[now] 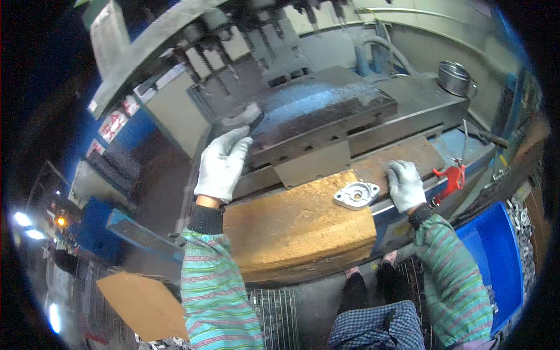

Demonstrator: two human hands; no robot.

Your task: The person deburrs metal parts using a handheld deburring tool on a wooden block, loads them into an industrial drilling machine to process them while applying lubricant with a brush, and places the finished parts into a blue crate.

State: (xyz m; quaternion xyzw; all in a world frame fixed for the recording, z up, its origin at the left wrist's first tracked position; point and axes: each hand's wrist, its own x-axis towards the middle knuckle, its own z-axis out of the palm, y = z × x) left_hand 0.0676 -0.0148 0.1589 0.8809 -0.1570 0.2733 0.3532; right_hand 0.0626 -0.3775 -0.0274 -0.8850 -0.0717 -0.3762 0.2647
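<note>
My left hand (220, 166), in a whitish work glove, is at the left end of the machine's dark bed plate. Its thumb and fingers come together at the lower edge of a blurred grey metal part (242, 115). My right hand (405, 185), gloved too, rests on the brown board (402, 160) at the front of the machine, its fingers laid down and nothing seen in them. Left of it, a silver metal casting (357, 195) with rounded ends and a round recess lies flat on the wooden block (291, 227).
Several drill spindles (233, 70) hang over the bed plate (326, 111). A metal mug (455, 79) stands at the back right. A red-handled tool (450, 181) lies right of my right hand. Below are a blue bin (496, 256) and cardboard (143, 303).
</note>
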